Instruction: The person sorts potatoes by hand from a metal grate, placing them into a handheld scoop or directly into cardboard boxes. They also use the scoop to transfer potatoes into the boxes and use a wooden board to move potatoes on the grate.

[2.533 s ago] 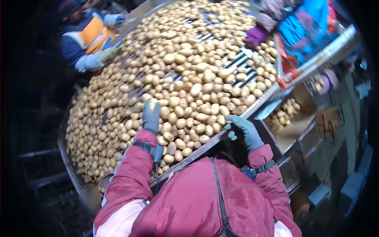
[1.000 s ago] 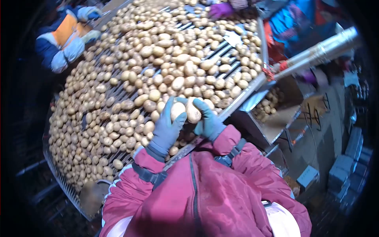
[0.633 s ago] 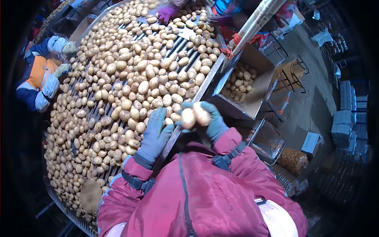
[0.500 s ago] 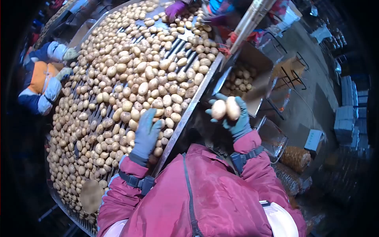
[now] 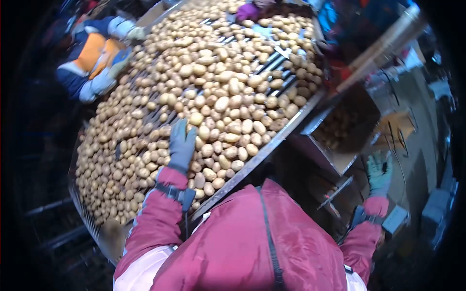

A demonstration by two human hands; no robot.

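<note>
Many potatoes cover the slatted metal sorting table. My left hand, in a grey-green glove, lies on the potatoes near the table's front edge with its fingers extended; no potato shows in its grip. Far to the right, beyond the cardboard box, is my right hand in a similar glove. Its fingers are spread, and no potato is visible in it. More potatoes lie inside the box, in shadow.
A co-worker in blue and orange stands at the table's left side. Another person's purple glove is at the far edge. A slanted post rises behind the box. A small pale box lies at the lower right.
My right hand has moved out to the right and opened; the two potatoes it held are no longer in it. The view has turned, shifting the table and box. My left hand remains over the potatoes.
</note>
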